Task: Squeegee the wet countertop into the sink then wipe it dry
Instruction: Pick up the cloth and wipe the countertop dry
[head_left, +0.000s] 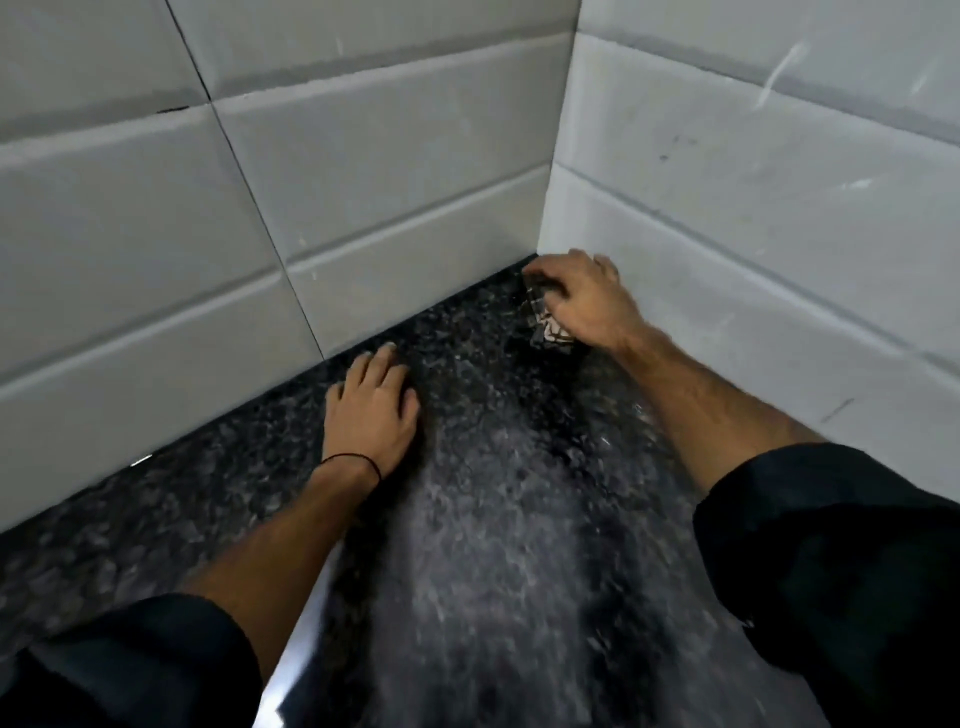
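1. Countertop (483, 545): dark speckled stone, running from the bottom edge of the view up to the corner where the two tiled walls meet. That wall corner (545, 228) is the landmark for all positions below.
2. Cloth (548, 325): a patterned, checked cloth lies on the countertop directly at the foot of the wall corner. Only a small part shows beneath my hand; the picture is blurred there, so I cannot make out its full outline.
3. My right hand (584, 304) lies palm-down on the cloth, pressed against it at the foot of the wall corner. The fingers are spread slightly apart and curled over the cloth's top, their tips closest to the corner.
4. My left hand (371, 410) lies flat on the bare countertop, left of and nearer to me than the wall corner, just short of the left wall's base. The fingers are extended and close together; they grip nothing.
5. A thin black cord (353, 462) circles my left wrist.
6. Both forearms are bare; dark sleeves (831, 571) cover the upper arms.
7. White tiles (389, 171) cover both walls meeting at the corner, with scuff marks on the right-hand wall.
8. A bright metallic edge (301, 644) shows beside my left forearm, well away from the wall corner; I cannot tell what it belongs to.
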